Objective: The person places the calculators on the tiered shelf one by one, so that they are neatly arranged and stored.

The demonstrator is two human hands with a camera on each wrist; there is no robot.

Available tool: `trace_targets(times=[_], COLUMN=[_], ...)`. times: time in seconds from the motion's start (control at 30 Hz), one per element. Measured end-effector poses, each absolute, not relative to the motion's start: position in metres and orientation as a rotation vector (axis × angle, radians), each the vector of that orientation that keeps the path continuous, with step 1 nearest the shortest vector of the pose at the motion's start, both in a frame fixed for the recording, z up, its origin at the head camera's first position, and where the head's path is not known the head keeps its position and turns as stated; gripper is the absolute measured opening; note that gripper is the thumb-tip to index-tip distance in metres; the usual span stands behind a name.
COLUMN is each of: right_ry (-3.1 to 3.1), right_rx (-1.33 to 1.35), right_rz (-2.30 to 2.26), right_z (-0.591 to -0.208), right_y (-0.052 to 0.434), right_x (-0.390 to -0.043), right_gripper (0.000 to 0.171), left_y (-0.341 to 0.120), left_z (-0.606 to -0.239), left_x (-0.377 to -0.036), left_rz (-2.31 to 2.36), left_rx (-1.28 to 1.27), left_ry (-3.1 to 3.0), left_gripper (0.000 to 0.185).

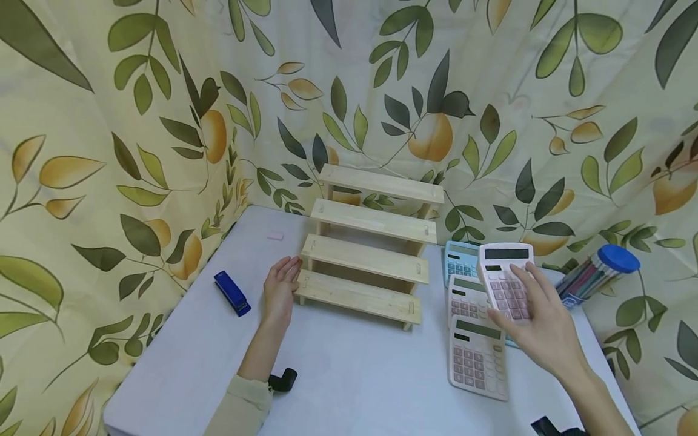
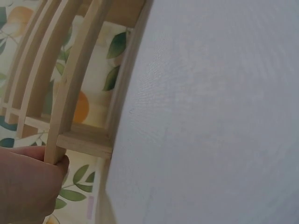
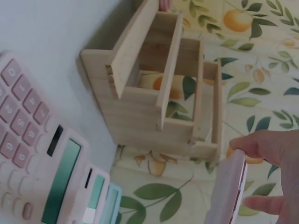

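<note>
Right hand (image 1: 545,330) lifts pink calculator (image 1: 506,280) at 3 o'clock, thumb and fingers pinching its edges. Left hand (image 1: 280,289), fingers relaxed, steadies wooden stepped rack (image 1: 371,242). Rack tiers bare; three calculators (image 1: 477,357) flat on table (image 1: 354,375); placement apparently just begun.

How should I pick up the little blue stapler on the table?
Grip the blue stapler across its two long sides, near the middle, coming straight down from above. It lies flat on the table, long and narrow, with bare table all round it, so fingers should fit on either side. The left hand is nearest.
</note>
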State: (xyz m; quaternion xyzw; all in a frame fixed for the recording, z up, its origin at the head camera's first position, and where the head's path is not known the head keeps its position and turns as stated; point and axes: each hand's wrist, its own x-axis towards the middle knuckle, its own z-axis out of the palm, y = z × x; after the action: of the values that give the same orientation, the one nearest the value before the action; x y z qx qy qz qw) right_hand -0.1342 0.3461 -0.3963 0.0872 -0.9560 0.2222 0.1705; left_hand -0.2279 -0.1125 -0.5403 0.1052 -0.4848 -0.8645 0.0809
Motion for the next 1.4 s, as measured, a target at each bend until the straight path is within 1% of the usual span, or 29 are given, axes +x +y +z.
trace_targets(times=[0.23, 0.5, 1.1, 1.4], right_ry=[-2.722, -2.713, -2.720, -2.691], right_rx=[0.275, 0.292, 0.292, 0.336], right_rz=[0.653, 0.680, 0.623, 0.597], right_z=[-0.386, -0.381, -0.365, -0.360], right_y=[0.334, 0.319, 0.297, 0.287], right_x=[-0.141, -0.149, -0.175, -0.189], right_gripper=[0.099, 0.098, 0.099, 0.098], left_y=[-0.112, -0.108, -0.107, -0.107], left_z=[-0.538, -0.537, -0.539, -0.538], left_x=[-0.226, -0.225, -0.224, -0.224], left_rz=[-2.551, -2.523, -2.513, -2.502], left_rx=[0.289, 0.331, 0.339, 0.334], left_ry=[-1.465, -1.453, -1.472, -1.477], left_gripper=[0.074, 0.074, 0.070, 0.070])
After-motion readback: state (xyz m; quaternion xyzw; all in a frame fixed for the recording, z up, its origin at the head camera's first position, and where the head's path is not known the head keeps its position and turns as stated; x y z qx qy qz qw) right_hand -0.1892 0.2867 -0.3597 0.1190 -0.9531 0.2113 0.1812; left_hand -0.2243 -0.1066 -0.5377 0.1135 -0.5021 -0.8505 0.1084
